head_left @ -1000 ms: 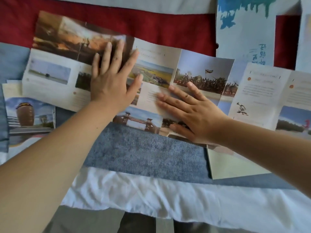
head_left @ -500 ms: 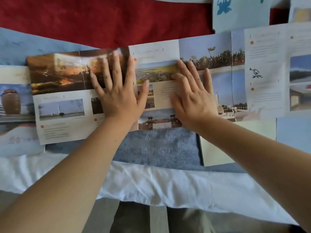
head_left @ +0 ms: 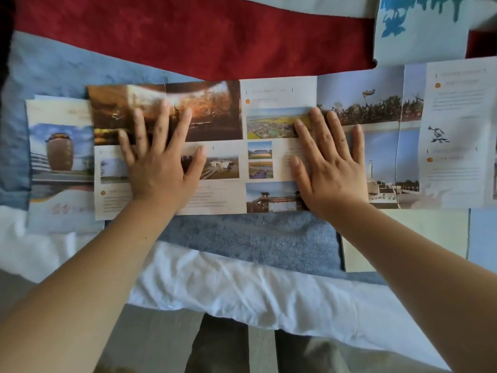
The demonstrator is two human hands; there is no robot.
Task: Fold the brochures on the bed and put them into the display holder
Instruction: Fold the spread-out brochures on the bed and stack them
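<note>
On the bed (head_left: 242, 238): both hands flat on the brochure (head_left: 269, 103).
Left hand (head_left: 161, 168) and right hand (head_left: 330, 173) press with straight fingers; its long axis runs left-right, panels extending beyond the right hand.

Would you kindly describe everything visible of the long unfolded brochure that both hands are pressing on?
The unfolded brochure is a long paper strip of several panels split by vertical creases, printed with photos and small text blocks. It lies flat across the bed, running left to right. The left hand and right hand press on it, fingers spread. Its left end overlaps a folded brochure.
</note>
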